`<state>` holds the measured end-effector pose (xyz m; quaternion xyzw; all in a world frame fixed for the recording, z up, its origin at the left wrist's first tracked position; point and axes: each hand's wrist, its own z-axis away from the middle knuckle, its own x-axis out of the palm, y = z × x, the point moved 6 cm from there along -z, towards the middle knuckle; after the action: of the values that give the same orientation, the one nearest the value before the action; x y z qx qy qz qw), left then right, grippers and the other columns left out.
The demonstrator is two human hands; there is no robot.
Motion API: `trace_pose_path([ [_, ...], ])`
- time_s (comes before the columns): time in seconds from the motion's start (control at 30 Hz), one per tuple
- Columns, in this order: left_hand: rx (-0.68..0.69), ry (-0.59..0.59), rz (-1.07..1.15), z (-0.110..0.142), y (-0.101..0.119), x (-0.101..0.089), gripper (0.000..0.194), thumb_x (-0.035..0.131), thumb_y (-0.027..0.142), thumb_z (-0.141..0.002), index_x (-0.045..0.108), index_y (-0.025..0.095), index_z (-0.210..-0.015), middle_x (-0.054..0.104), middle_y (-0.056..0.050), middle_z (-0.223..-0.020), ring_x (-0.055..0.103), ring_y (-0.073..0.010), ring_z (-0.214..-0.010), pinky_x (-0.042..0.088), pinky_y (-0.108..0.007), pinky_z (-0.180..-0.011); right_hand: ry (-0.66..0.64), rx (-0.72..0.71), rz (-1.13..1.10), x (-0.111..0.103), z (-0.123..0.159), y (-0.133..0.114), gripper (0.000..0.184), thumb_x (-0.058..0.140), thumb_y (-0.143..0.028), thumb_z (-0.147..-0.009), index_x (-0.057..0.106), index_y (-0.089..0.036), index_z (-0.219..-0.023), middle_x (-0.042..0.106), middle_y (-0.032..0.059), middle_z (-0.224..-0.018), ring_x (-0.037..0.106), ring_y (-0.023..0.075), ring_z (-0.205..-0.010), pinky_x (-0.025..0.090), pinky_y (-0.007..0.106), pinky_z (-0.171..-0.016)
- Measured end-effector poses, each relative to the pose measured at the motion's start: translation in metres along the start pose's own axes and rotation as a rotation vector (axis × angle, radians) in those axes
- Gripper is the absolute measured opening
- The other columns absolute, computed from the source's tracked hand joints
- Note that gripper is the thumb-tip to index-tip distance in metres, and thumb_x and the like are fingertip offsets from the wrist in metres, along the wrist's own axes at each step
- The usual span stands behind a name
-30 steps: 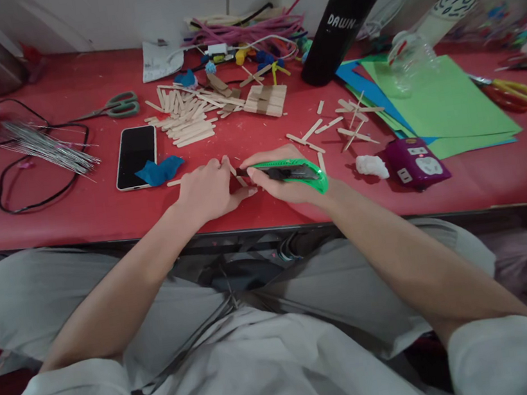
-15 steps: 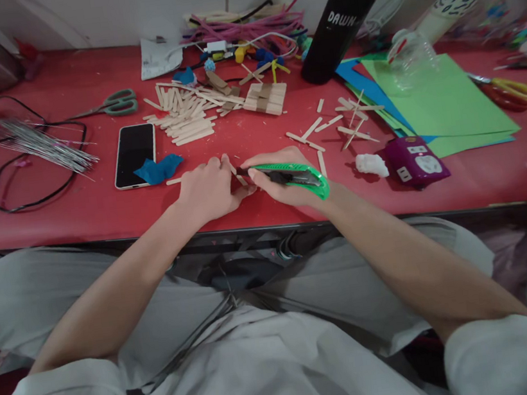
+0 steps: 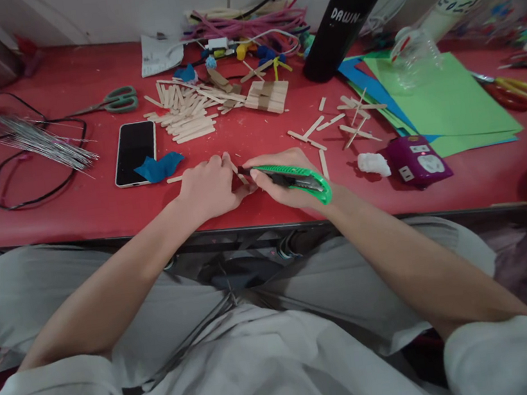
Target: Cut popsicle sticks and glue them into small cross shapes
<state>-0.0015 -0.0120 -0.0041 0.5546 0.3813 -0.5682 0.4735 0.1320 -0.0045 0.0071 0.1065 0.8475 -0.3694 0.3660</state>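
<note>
Right hand (image 3: 284, 175): clamping around a green plastic utility knife (image 3: 313, 183) near the front edge of the red table (image 3: 76, 219).
Left hand (image 3: 210, 187): pinching a pale flat wooden stick (image 3: 242, 178) at the knife's tip.
Black cylindrical bottle (image 3: 336, 22): standing near the back edge, hiding its contents.

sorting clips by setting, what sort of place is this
Probably a craft table, going by the pile of sticks, the coloured paper and the cutter in the right hand.
</note>
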Motion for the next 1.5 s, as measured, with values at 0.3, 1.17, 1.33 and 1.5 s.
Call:
trace_pose_path([
  [0.3, -0.003, -0.007, -0.006, -0.001, 0.0, 0.0, 0.088, 0.033, 0.071, -0.089, 0.038, 0.006, -0.149, 0.058, -0.023, -0.131, 0.06, -0.0385, -0.115, 0.049, -0.045, -0.088, 0.014, 0.01, -0.017, -0.001, 0.003, -0.001, 0.022, 0.051, -0.03, -0.092, 0.071, -0.019, -0.093, 0.076, 0.003, -0.076, 0.069, 0.0148, -0.062, 0.054, 0.025, -0.063],
  [1.17, 0.01, 0.02, -0.034, -0.002, -0.002, 0.003, 0.088, 0.03, 0.07, -0.091, 0.038, 0.005, -0.149, 0.059, -0.022, -0.132, 0.06, -0.037, -0.115, 0.049, -0.043, -0.086, 0.13, 0.035, -0.095, -0.002, 0.021, -0.009, 0.02, 0.055, -0.026, -0.092, 0.072, -0.018, -0.1, 0.078, 0.0056, -0.089, 0.073, 0.0165, -0.073, 0.058, 0.027, -0.069],
  [1.33, 0.024, 0.06, -0.023, -0.001, -0.004, 0.003, 0.092, 0.03, 0.075, -0.088, 0.042, 0.005, -0.147, 0.062, -0.022, -0.129, 0.062, -0.0371, -0.113, 0.05, -0.043, -0.083, 0.272, 0.144, -0.172, -0.014, 0.027, -0.007, 0.023, 0.056, -0.031, -0.095, 0.072, -0.019, -0.105, 0.077, 0.0073, -0.092, 0.074, 0.0185, -0.077, 0.06, 0.03, -0.076],
  [1.5, -0.037, 0.113, 0.007, -0.003, -0.004, 0.001, 0.09, 0.033, 0.082, -0.083, 0.059, 0.009, -0.127, 0.069, -0.019, -0.114, 0.066, -0.0355, -0.104, 0.05, -0.04, -0.076, 0.294, 0.276, -0.242, -0.016, 0.026, 0.01, 0.029, 0.054, -0.04, -0.096, 0.071, -0.02, -0.108, 0.076, 0.0074, -0.097, 0.073, 0.0192, -0.081, 0.061, 0.032, -0.075],
])
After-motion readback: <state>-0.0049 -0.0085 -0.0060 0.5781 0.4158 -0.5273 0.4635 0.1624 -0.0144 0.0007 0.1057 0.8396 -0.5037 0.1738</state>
